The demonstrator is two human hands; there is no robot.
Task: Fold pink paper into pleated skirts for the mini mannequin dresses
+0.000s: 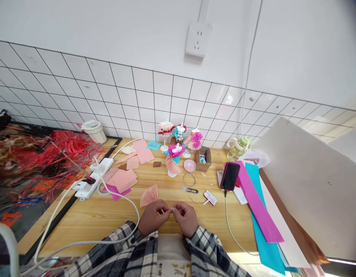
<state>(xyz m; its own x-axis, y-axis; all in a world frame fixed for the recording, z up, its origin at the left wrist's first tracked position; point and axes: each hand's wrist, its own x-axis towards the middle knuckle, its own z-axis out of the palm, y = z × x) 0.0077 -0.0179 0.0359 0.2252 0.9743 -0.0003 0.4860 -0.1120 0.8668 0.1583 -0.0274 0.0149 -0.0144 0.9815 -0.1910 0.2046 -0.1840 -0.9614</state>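
My left hand (154, 216) and my right hand (186, 218) meet at the front edge of the table, each pinched closed at the fingertips. Whatever lies between the fingertips is too small to make out. A fan of pleated peach paper (149, 195) rests just beyond my left hand. Past my right hand lie black-handled thread snips (190, 190), a coil of wire (189, 180) and a small white-and-red box (210, 197). Behind them, a mini dress form (174, 157) wears a magenta, blue and peach paper dress.
Several more dressed forms (165, 132) stand near the tiled wall, beside a cardboard box (203, 159) and a pink bowl (190, 165). Peach paper sheets (122, 179) and a power strip (94, 178) with loose cables lie left. A phone (230, 176) and coloured paper strips (258, 204) are right.
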